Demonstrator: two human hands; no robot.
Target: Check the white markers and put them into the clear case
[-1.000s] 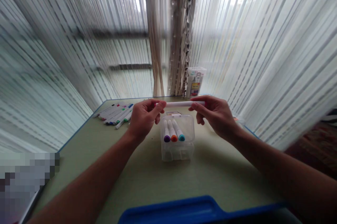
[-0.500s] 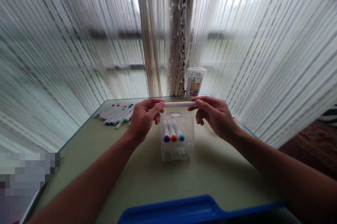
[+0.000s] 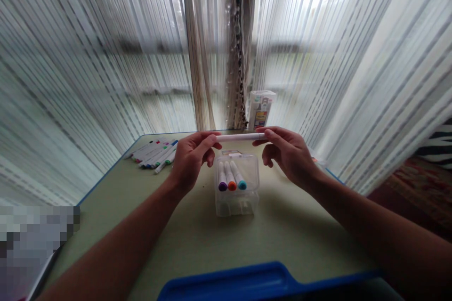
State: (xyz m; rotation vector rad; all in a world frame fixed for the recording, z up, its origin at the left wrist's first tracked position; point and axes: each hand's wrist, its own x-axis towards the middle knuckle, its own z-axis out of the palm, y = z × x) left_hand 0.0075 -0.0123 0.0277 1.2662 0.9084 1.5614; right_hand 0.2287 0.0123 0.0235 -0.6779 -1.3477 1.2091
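Note:
A white marker (image 3: 237, 137) is held level in the air above the table, one end in each hand. My left hand (image 3: 192, 157) pinches its left end, and the fingers hide that tip. The right end is gripped between thumb and fingers of my right hand (image 3: 286, 152). Below the marker stands a clear plastic case (image 3: 235, 204). Three white markers with purple (image 3: 222, 186), orange (image 3: 231, 185) and turquoise (image 3: 242, 184) ends lie side by side in its upper part.
Several white markers with coloured caps (image 3: 155, 152) lie in a loose pile at the table's (image 3: 190, 239) back left. A clear marker box (image 3: 261, 110) stands upright at the back edge, before the string curtains (image 3: 158, 56). A blue plastic edge (image 3: 226, 280) crosses the near side.
The marker and both hands are almost where they were, with the marker's right end raised slightly. The camera view has shifted a little.

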